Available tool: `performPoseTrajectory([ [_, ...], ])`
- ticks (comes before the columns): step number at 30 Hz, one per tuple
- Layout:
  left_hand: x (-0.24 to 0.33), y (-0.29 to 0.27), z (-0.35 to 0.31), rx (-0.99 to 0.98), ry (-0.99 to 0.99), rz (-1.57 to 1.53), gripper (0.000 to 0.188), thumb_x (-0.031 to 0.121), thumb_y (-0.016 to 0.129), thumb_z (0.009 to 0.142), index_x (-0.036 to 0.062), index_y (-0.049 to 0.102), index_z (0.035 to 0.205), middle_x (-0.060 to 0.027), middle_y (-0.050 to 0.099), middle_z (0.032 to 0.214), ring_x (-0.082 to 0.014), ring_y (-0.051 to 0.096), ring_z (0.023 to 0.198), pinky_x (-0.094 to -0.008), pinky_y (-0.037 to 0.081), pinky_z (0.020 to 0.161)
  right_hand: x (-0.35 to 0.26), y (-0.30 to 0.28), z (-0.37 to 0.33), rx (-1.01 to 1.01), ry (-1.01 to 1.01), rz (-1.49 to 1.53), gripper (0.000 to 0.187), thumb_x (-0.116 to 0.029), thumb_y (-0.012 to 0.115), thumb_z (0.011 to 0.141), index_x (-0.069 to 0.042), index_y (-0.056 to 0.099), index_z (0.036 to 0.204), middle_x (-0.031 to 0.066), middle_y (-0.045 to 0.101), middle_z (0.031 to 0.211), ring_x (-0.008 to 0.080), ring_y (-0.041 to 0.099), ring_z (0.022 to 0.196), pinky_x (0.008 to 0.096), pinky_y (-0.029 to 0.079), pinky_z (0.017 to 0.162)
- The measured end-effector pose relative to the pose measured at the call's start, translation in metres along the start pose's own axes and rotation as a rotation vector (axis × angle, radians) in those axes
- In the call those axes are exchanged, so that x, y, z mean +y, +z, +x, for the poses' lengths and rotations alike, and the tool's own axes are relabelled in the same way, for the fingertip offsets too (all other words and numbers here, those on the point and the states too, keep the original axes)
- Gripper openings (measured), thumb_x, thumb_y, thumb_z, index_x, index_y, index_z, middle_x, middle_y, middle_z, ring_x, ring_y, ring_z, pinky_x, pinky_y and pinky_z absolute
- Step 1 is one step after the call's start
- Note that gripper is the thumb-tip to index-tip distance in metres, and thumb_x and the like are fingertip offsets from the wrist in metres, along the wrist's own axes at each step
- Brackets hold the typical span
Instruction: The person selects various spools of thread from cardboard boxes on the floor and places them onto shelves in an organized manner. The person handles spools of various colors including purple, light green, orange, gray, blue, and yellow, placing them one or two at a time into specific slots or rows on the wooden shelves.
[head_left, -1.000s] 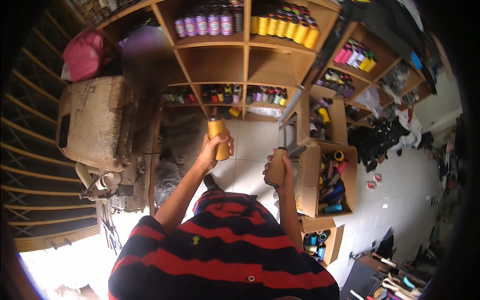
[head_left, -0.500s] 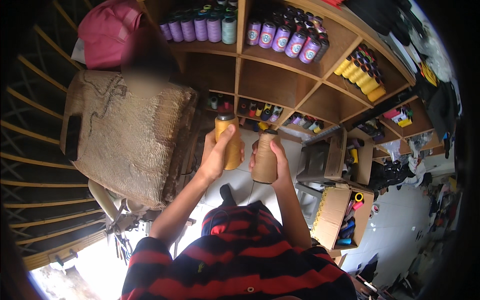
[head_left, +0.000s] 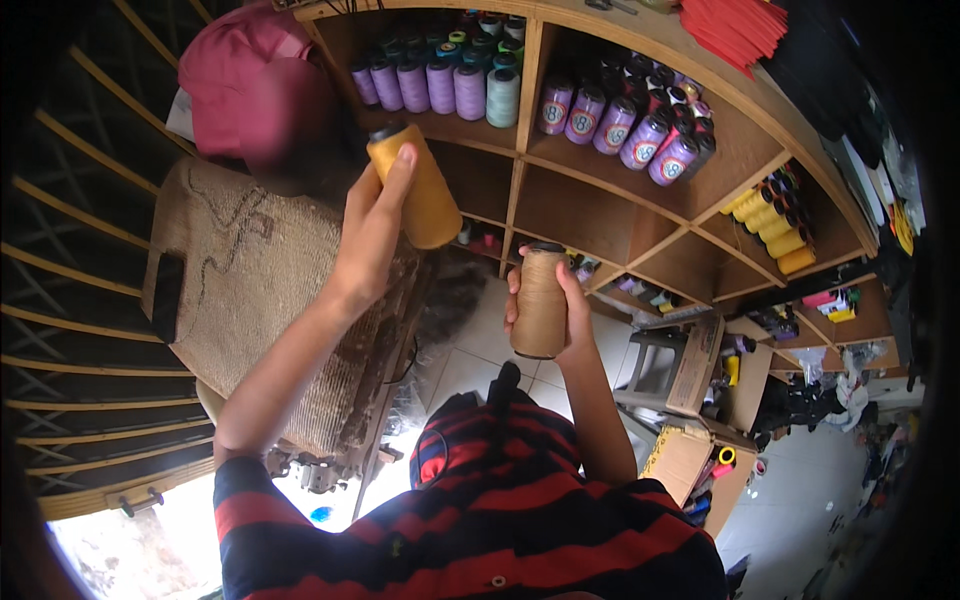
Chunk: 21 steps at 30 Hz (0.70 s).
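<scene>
My left hand is raised toward the shelves, its fingers wrapped round a golden-yellow thread spool with a dark top rim. The spool tilts, its top leaning left. In front of my body, my right hand grips a tan thread spool that stands nearly upright. The two spools are apart. Behind the yellow one rises a wooden shelf unit. Lilac thread spools stand in its upper left compartment, and purple labelled spools in the compartment beside it.
A worktop covered in worn ribbed cloth stands at left, with pink fabric at its far end. Yellow spools sit in a right compartment. Cardboard boxes and a grey stool are at right.
My left hand has lifted the yellow spool up and to the left, away from the tan one, and tilted it. My right hand still holds the tan spool in front of me. The view has shifted.
</scene>
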<state>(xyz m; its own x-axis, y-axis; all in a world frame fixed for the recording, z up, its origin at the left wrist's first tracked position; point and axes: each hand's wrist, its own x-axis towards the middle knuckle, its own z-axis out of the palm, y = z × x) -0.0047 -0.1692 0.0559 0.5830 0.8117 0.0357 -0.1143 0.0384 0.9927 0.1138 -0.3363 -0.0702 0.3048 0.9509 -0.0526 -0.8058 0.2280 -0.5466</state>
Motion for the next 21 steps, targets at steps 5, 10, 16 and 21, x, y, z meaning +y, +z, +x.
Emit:
performPoseTrajectory([
  [5,-0.011,-0.003,0.077,-0.023,-0.073,0.034,0.045,0.033,0.063,0.089,-0.0025,0.053,0.116,-0.0102,0.059,0.107,-0.0182,0.06,0.095,-0.0321,0.05,0.084,-0.005,-0.007,0.025,-0.006,0.091,0.047,0.047,-0.041,0.05,0.093,-0.009,0.042,0.126,0.0134,0.056,0.091,0.0262,0.062,0.067,0.0394,0.054,0.057],
  [10,-0.034,0.018,0.164,0.019,-0.004,-0.035,0.047,0.024,0.071,0.083,-0.0037,0.051,0.116,-0.0122,0.06,0.108,-0.0226,0.064,0.091,-0.0321,0.054,0.081,0.0,-0.019,0.034,0.004,0.106,0.034,0.051,-0.047,0.046,0.093,-0.009,0.042,0.126,0.0129,0.054,0.091,0.0252,0.061,0.068,0.0398,0.053,0.058],
  [16,-0.058,0.033,0.292,-0.077,0.297,-0.098,0.057,0.02,0.067,0.086,-0.008,0.043,0.128,-0.0177,0.059,0.112,-0.0271,0.064,0.1,-0.0325,0.054,0.083,0.003,-0.028,0.04,0.141,0.087,0.033,0.049,-0.046,0.043,0.095,-0.008,0.039,0.126,0.0135,0.053,0.091,0.0256,0.061,0.068,0.0398,0.053,0.059],
  [21,-0.093,0.041,0.385,-0.118,0.326,0.053,0.049,0.024,0.057,0.091,-0.0014,0.044,0.13,-0.0166,0.058,0.117,-0.0264,0.059,0.107,-0.0365,0.05,0.089,0.019,-0.03,0.044,0.252,0.052,0.049,0.05,-0.046,0.043,0.094,-0.007,0.038,0.126,0.0142,0.053,0.091,0.0259,0.06,0.066,0.0399,0.054,0.059],
])
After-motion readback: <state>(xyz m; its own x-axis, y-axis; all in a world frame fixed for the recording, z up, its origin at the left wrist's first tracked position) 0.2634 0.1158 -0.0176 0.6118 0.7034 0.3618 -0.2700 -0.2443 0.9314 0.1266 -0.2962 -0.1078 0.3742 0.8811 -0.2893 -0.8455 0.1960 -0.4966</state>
